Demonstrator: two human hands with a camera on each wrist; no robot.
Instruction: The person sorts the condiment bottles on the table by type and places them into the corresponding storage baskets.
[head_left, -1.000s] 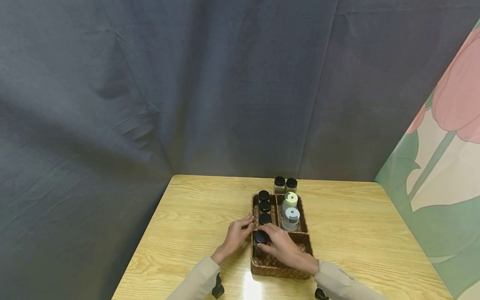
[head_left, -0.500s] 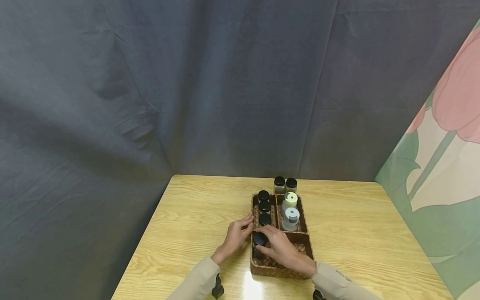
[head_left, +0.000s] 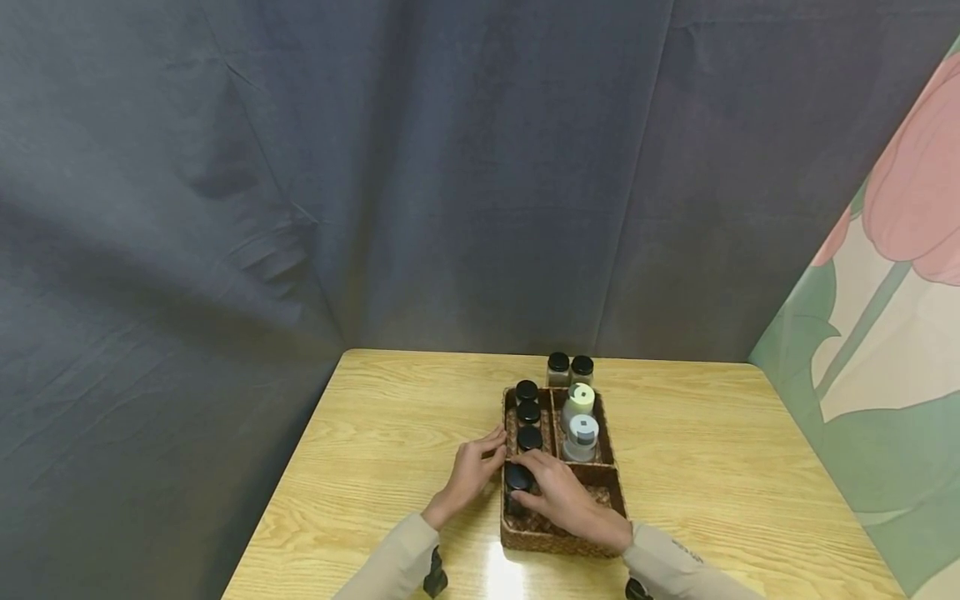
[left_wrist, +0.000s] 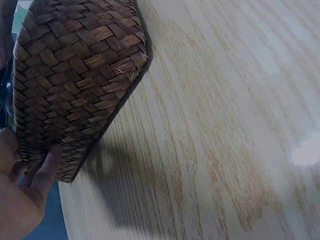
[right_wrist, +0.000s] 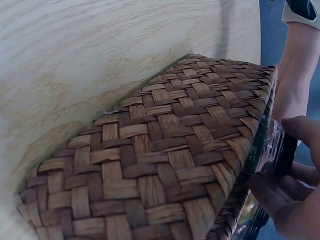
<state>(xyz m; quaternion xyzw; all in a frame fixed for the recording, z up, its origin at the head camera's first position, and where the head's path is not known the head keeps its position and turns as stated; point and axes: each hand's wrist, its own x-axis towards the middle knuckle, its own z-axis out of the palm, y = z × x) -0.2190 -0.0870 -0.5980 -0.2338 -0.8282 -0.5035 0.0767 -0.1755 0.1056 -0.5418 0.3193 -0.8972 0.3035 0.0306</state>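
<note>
A woven brown basket (head_left: 558,542) with three compartments stands on the table. In its front compartment, at the left, is a clear jar with a black lid (head_left: 518,477). My right hand (head_left: 564,496) grips this jar by the lid, thumb and fingers on either side; the right wrist view shows the black lid (right_wrist: 286,152) between them and a dark green label below. My left hand (head_left: 468,475) rests against the basket's left side. In the left wrist view a straight finger (left_wrist: 48,167) touches the outer woven wall (left_wrist: 80,75), with another digit at the rim.
Several black-lidded jars (head_left: 528,411) line the back left compartment. Two pale-lidded containers, one yellowish (head_left: 581,396) and one white (head_left: 584,430), fill the back right one. Two more black-lidded jars (head_left: 558,367) stand behind the basket, close to the table's (head_left: 697,467) far edge.
Between one second and half a second ago, my right hand and the jar shifted slightly left and toward me within the front compartment. Since then they have barely moved. My left hand stays in place.
</note>
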